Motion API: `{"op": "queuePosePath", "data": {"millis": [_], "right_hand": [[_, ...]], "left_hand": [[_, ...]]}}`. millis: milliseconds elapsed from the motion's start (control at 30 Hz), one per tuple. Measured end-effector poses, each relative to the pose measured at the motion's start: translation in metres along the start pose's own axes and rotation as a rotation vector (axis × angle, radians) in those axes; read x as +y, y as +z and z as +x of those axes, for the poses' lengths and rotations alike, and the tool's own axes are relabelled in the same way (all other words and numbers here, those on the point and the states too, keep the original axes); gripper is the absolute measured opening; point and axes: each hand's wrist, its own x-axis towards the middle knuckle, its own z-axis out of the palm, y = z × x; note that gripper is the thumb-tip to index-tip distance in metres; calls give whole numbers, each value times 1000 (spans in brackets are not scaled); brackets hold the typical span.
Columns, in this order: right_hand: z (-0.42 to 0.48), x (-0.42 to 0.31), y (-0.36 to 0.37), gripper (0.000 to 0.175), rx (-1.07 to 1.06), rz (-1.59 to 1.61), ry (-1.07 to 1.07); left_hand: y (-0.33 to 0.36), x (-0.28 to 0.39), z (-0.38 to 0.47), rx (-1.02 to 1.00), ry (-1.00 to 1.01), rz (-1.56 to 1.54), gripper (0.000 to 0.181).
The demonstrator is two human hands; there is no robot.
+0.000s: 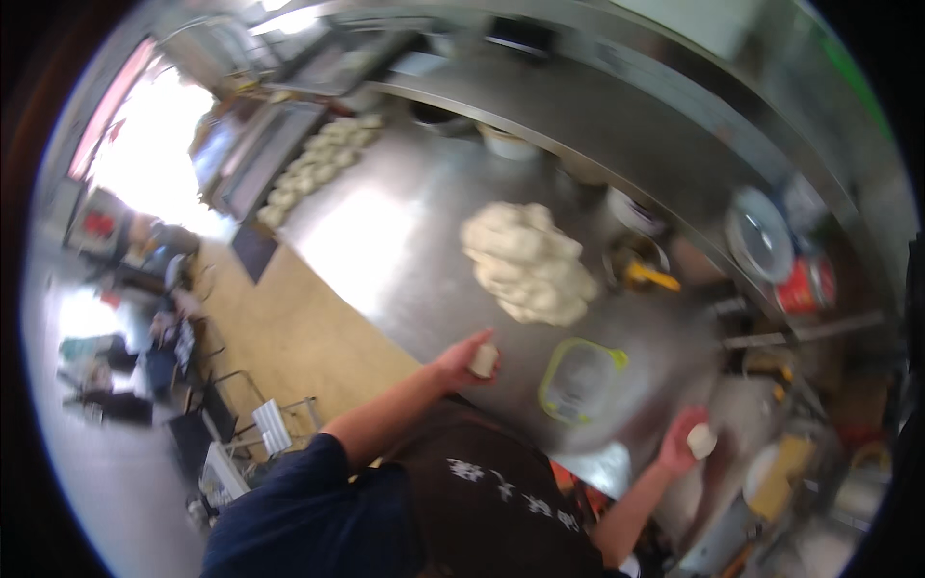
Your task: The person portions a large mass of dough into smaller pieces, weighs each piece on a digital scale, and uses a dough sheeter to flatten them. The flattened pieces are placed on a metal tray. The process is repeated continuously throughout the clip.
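Note:
My left hand (462,363) holds a small pale dough piece (484,360) above the near edge of the steel worktable (448,289). Off to the right, my right hand (679,444) is closed around another dough piece (701,441). Ahead of both hands rests a large lumpy mound of dough (531,264). Between the hands and the mound lies a clear plastic container or lid with a lime-green rim (547,372). Shaped dough balls (321,162) sit in rows at the far left of the table. Blur hides finer detail.
A metal bowl with a yellow-handled tool (650,274) stands right of the mound. White tubs (506,143) stand under the raised steel shelf (614,123). Trays (271,159) flank the dough rows. A folding chair (271,426) is on the floor at left. A red can (806,285) stands at right.

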Motion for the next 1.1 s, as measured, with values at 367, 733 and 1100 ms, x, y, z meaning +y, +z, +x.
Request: {"op": "queuePosePath", "data": {"millis": [367,733,1100], "right_hand": [[-46,94,26,40,242,-478,8],[-99,228,84,36,254,-659,161],[-88,264,30,49,-153,-2582,-611]], "left_hand": [[-161,353,-236,979,1619,215,46],[-373,375,-103,1268,493,1448,90],[-128,137,-29,573,1271,1202,50]]}}
